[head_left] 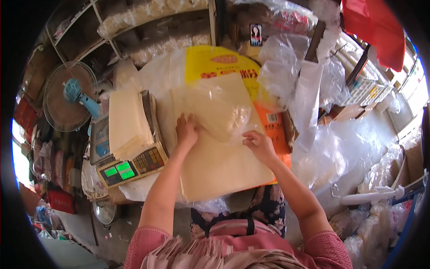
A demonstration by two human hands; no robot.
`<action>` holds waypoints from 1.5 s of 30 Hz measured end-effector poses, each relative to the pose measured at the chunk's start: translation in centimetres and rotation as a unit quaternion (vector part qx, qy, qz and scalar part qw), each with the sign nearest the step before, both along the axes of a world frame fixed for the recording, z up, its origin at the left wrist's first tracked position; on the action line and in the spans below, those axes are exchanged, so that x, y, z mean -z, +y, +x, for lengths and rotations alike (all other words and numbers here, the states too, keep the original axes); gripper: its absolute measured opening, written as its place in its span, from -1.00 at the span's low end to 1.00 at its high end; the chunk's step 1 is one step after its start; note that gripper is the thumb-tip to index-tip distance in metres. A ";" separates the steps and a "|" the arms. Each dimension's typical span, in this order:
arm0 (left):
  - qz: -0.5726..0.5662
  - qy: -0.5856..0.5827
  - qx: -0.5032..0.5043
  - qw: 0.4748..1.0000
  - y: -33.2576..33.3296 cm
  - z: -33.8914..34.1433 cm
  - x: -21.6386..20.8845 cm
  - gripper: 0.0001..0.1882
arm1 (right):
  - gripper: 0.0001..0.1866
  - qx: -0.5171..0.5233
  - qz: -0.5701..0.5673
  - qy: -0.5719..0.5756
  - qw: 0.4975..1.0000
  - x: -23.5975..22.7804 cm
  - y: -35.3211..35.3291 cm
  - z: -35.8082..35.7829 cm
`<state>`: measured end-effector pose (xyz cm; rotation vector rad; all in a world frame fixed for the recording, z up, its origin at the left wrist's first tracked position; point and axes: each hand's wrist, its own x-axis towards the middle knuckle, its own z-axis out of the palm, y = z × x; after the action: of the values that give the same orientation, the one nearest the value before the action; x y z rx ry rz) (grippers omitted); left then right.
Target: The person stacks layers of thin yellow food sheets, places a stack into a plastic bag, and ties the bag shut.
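A broad, flat stack of beige sheets lies on the table in front of me. Over its upper half is a clear plastic bag, crumpled and shiny, blurred toward its far side. My left hand rests at the bag's left side, fingers stretched out on the sheets. At the bag's lower right corner, my right hand has thumb and fingers pinched together on the plastic. Whether anything is inside the bag is hard to make out. Left of my hands, another stack of beige sheets sits on a digital scale.
A yellow and orange printed sack lies under the sheets. A blue fan stands at the far left. Clear plastic bags hang and pile at the right, near a phone. Shelves with packed goods line the back.
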<state>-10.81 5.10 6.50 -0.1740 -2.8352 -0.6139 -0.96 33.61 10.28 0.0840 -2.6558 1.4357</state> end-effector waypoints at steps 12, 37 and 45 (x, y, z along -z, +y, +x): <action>0.198 0.195 0.139 0.951 6.7 11.0 -2.7 -0.68 | -0.57 0.086 -0.070 -0.076 0.991 -1.3 -2.9 0.9; -0.011 0.157 0.334 0.929 7.2 7.2 -3.0 -0.83 | -0.88 0.071 -0.063 0.092 0.991 2.0 -3.1 4.7; -0.028 0.180 0.346 0.920 7.0 6.9 -3.8 -0.88 | -0.90 0.037 0.141 0.194 0.970 0.8 -4.8 2.8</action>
<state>-3.90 12.13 10.30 -1.1989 -2.3815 -0.5457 1.81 28.82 9.44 0.2593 -2.4812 0.8978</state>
